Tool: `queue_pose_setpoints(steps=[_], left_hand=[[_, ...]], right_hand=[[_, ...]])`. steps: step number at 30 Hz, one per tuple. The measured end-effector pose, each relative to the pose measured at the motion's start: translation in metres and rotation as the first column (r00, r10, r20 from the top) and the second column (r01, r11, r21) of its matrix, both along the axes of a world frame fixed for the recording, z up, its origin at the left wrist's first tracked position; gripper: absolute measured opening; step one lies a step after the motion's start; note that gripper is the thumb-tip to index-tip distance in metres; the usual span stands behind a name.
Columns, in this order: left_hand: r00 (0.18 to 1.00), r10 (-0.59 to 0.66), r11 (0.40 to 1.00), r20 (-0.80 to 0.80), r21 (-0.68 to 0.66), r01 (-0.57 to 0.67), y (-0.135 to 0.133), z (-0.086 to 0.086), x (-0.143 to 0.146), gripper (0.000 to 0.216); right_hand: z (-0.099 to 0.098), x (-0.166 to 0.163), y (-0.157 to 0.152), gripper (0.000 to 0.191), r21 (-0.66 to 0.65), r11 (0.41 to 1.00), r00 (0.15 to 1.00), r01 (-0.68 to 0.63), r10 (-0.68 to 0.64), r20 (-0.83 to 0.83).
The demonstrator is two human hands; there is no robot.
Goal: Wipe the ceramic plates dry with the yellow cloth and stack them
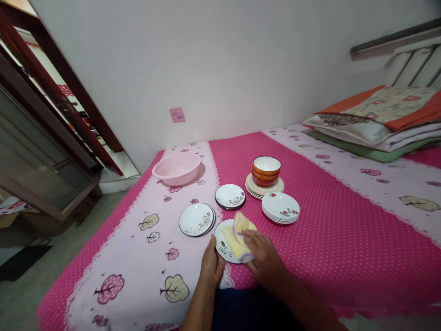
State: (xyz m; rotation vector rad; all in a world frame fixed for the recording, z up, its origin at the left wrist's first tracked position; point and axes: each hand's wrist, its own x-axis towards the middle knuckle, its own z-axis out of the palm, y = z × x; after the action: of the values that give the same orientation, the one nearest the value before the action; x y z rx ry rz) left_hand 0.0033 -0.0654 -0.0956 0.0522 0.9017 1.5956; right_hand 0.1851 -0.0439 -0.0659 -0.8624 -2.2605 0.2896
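A white plate (223, 247) with a dark rim and brown flower print is gripped at its left edge by my left hand (211, 262). My right hand (261, 250) has its fingers closed on a yellow cloth (242, 234) with purple edging, which lies against the plate's face and covers its right part. Just left of it, on the bed, are stacked dark-rimmed plates (195, 219). Behind is another small stack of dark-rimmed plates (230, 196). White plates with red flowers (280, 207) are piled to the right.
Orange bowls (266, 172) are nested on a stack of cream plates (251, 187). A pink basin (177, 169) stands at the back left of the bed (138, 257). Folded bedding and a pillow (372, 128) lie at the right. A pink note (177, 115) is on the wall.
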Motion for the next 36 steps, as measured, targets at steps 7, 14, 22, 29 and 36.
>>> queue_pose_setpoints(steps=[7, 14, 22, 29, 36], left_hand=[[0.999, -0.035, 0.999, 0.019, 0.027, 0.034, -0.002, 0.0, 0.0, 0.041], [0.983, -0.158, 0.985, 0.093, -0.055, 0.164, -0.004, 0.003, -0.003, 0.049], [0.993, -0.079, 0.997, 0.089, -0.005, 0.08, 0.0, 0.002, -0.005, 0.032], [0.999, 0.002, 1.0, 0.041, -0.006, -0.001, 0.0, -0.002, -0.002, 0.034], [0.996, -0.022, 0.999, -0.089, 0.028, 0.025, -0.002, 0.001, 0.005, 0.036]], right_hand=[[-0.02, 0.017, -0.019, 0.075, -0.292, 0.953, 0.94, -0.077, 0.167, 0.296], [0.003, -0.008, -0.023, 0.079, -0.416, 0.885, 0.89, -0.211, 0.349, 0.291], [-0.015, -0.043, 0.017, 0.073, -0.273, 0.944, 0.938, -0.183, 0.251, 0.238], [-0.023, -0.03, 0.036, 0.071, -0.279, 0.96, 0.963, -0.004, 0.079, 0.258], [-0.02, 0.013, 0.021, 0.07, -0.371, 0.926, 0.964, -0.074, 0.162, 0.211]])
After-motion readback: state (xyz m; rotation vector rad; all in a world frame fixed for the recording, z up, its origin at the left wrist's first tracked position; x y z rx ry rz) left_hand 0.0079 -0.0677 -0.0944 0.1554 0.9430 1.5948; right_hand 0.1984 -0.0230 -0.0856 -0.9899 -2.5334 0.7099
